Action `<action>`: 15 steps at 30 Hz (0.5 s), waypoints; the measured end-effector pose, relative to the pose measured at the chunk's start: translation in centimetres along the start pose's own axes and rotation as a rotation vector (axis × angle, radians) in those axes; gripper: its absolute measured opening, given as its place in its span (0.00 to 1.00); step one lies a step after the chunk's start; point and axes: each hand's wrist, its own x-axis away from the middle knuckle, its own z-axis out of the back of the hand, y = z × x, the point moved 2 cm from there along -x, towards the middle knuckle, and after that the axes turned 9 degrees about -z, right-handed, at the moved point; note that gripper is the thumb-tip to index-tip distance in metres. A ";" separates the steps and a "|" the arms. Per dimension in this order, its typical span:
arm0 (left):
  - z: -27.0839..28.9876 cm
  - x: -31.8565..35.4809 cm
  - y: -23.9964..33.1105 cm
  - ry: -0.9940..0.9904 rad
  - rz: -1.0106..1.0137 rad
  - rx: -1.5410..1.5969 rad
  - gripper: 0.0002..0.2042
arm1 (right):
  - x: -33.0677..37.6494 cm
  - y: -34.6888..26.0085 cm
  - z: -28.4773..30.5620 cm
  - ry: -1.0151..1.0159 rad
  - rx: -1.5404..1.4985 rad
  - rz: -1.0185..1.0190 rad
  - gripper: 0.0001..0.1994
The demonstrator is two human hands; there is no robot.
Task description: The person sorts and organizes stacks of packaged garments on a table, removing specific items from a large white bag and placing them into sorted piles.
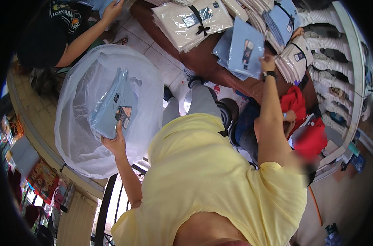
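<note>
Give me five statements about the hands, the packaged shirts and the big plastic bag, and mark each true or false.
1. The left hand holds a light blue packaged shirt at the big clear plastic bag. True.
2. The right hand grips a red garment. False: it holds a light blue packaged shirt over the brown table.
3. The right wrist wears a dark watch. True.
4. The cream packs on the table lie loose. False: a dark ribbon ties them.
5. The plastic bag is black. False: it is translucent white.
</note>
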 end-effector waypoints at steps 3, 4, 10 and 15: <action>2.2 0.4 1.9 -0.001 -0.003 -0.041 0.17 | 9.9 -12.0 -4.6 -0.168 0.007 0.055 0.36; 2.0 0.1 2.7 -0.002 -0.026 -0.037 0.18 | 13.9 -15.7 -6.3 -0.394 -0.138 0.160 0.38; 0.5 -4.0 10.0 0.024 0.069 0.511 0.28 | 32.6 -34.7 -0.4 -1.399 -0.731 0.380 0.59; -4.9 -8.2 13.6 -0.140 0.366 0.695 0.24 | 30.6 -33.9 1.6 -1.338 -0.923 0.147 0.55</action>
